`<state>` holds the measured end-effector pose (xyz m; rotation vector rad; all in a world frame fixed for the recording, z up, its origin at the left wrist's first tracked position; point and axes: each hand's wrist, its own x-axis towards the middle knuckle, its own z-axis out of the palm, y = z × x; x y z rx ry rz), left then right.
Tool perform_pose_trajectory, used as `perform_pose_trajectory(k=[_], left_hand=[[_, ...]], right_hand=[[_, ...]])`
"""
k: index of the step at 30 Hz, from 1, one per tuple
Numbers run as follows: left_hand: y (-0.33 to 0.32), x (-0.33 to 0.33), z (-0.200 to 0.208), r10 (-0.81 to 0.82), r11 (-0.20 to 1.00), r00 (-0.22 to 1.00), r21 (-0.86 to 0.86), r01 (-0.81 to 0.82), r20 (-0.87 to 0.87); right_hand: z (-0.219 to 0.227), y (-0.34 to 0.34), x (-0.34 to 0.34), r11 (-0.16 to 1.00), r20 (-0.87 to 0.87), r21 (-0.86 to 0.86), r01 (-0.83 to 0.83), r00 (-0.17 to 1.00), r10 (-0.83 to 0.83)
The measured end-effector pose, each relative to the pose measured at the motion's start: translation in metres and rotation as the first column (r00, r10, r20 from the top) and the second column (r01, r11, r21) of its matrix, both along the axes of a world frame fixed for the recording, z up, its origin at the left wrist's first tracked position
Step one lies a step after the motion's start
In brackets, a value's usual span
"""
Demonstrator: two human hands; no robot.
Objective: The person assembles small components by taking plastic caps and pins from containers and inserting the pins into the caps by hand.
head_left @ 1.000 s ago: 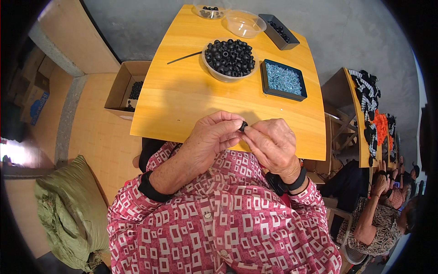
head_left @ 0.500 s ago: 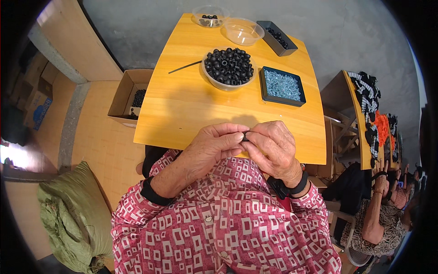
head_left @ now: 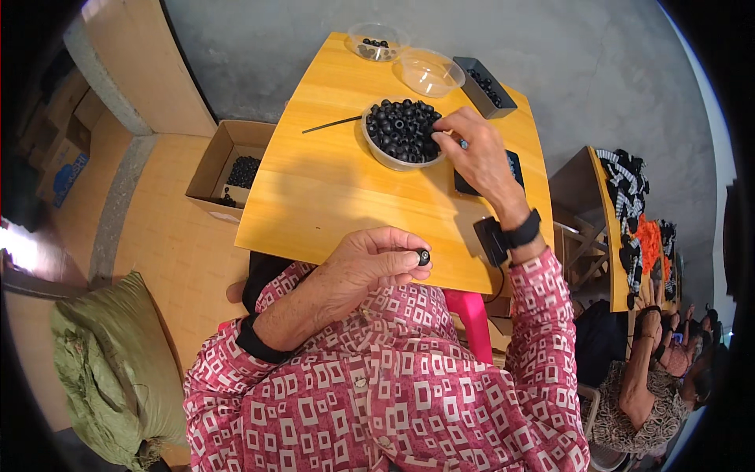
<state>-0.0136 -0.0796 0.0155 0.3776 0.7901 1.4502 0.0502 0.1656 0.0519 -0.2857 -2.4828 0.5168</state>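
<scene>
My left hand (head_left: 377, 258) is closed in a pinch above the table's near edge. Between its thumb and fingers is a small round black bead (head_left: 425, 256), with a lighter spot in its hole. My right hand (head_left: 480, 157) reaches to the right rim of a clear plastic bowl (head_left: 399, 164) heaped with black beads (head_left: 397, 130). Its thumb and forefinger close around a black bead at the pile's edge. Below that hand lies a dark tray (head_left: 465, 186) of small clear blue pieces (head_left: 513, 167), largely hidden by it. A bit of blue shows between the right fingers; whether it is held is unclear.
Farther back stand two clear bowls (head_left: 432, 72) and a grey tray (head_left: 502, 108) with black beads. A thin black stick (head_left: 330, 124) lies left of the heaped bowl. Left of the table is a cardboard box (head_left: 211, 169); a green sack (head_left: 118, 362) stands nearer. Another person (head_left: 641, 401) sits at right.
My right hand has left the left hand and moved forward to the bowl of black beads. The left hand keeps the bead, whose hole now shows. The whole view has shifted slightly.
</scene>
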Motion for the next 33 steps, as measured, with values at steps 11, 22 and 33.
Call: perform_pose_trajectory(k=[11, 22, 33], left_hand=[[0.001, -0.001, -0.002, 0.025, 1.000, 1.000, -0.014, -0.025, -0.003], [0.002, -0.001, -0.005, 0.042, 0.998, 0.999, -0.035, -0.042, -0.003], [0.000, -0.004, -0.005, 0.073, 0.996, 0.997, -0.044, -0.073, 0.014]], right_hand=[[-0.012, 0.012, -0.033, 0.922, 0.197, 0.385, -0.044, 0.980, -0.036], [-0.012, 0.013, -0.035, 0.938, 0.226, 0.339, -0.067, 0.974, -0.012], [-0.012, 0.015, -0.034, 0.956, 0.207, 0.284, -0.073, 0.978, 0.013]])
